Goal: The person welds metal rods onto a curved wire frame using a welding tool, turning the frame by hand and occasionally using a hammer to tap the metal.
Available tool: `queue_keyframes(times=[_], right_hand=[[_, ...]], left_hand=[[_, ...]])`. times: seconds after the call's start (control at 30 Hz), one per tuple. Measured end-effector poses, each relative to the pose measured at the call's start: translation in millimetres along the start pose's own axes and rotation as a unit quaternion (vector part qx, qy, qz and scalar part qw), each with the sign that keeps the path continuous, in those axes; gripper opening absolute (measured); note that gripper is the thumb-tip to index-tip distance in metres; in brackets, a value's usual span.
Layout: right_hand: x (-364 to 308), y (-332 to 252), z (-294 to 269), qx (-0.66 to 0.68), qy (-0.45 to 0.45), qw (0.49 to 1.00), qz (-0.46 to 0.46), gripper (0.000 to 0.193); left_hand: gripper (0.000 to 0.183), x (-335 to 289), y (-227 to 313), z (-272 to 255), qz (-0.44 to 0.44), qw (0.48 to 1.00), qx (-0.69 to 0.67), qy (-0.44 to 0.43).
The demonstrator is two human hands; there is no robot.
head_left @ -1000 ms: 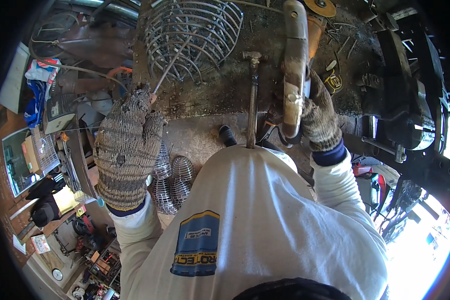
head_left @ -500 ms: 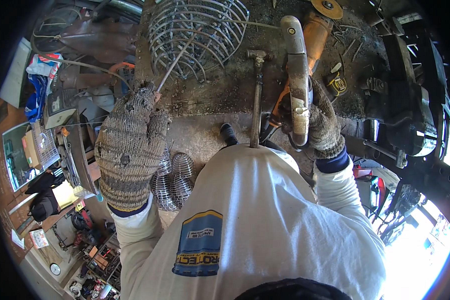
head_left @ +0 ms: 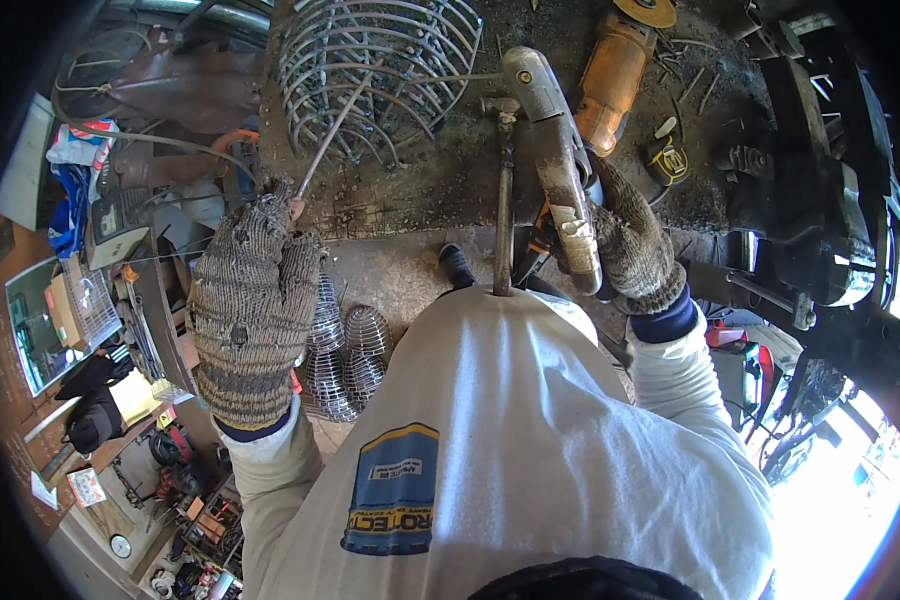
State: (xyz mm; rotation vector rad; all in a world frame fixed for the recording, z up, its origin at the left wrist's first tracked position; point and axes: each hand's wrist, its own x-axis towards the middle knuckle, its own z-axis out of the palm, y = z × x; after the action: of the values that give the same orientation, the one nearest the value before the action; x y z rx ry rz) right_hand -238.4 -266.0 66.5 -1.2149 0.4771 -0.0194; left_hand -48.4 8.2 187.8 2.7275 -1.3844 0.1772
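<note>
My left hand (head_left: 250, 310), in a striped knit glove, is closed with a thin metal rod (head_left: 332, 138) pinched at its fingertips. The rod slants up to the curved bars of a round wire cage (head_left: 375, 85) on the workbench. In my right hand (head_left: 635, 240), also gloved, is a worn welding electrode holder (head_left: 562, 180), the fingers wrapped round it and partly hidden. From its head a thin electrode (head_left: 460, 77) stretches left to the cage; whether its tip touches the bars I cannot tell. A hammer (head_left: 505, 190) stands between my hands, head on the bench edge.
On the bench (head_left: 410, 205) an orange angle grinder (head_left: 610, 85) lies beyond my right hand, beside a yellow tape measure (head_left: 667, 160) and metal scraps. Several small wire cages (head_left: 345, 350) sit below the bench edge. Dark steel machinery (head_left: 820, 190) stands at the right.
The electrode holder has tilted, its head swinging left and a little nearer. My left hand still grips the rod against the cage. The whole view has shifted slightly.
</note>
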Motion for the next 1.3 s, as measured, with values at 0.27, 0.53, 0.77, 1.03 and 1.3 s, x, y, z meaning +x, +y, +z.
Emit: queue_keyframes(times=[0.27, 0.53, 0.77, 1.03, 1.3], right_hand=[[1.8, 2.0, 3.5, -0.003, -0.007, 0.999, -0.033, 0.058], [2.5, -0.6, 5.1, -0.012, 0.005, 0.999, -0.037, 0.057], [2.6, -6.2, 6.7, -0.188, 0.011, 0.977, -0.096, 0.056], [7.1, 2.1, 4.4, -0.107, 0.016, 0.993, -0.040, 0.054], [7.9, -0.9, 4.9, -0.082, 0.010, 0.996, -0.033, 0.059]], left_hand=[[0.039, 1.9, -1.0, -0.9, -0.010, 1.000, -0.020, -0.016], [0.039, -0.1, -6.9, 2.9, -0.011, 0.999, -0.047, -0.018], [0.036, -0.3, -8.6, 3.6, -0.022, 0.996, -0.079, -0.024], [0.038, -2.1, -6.2, 1.8, -0.015, 0.999, -0.038, -0.012], [0.038, -0.3, -5.4, 1.8, -0.005, 0.999, -0.052, 0.007]])
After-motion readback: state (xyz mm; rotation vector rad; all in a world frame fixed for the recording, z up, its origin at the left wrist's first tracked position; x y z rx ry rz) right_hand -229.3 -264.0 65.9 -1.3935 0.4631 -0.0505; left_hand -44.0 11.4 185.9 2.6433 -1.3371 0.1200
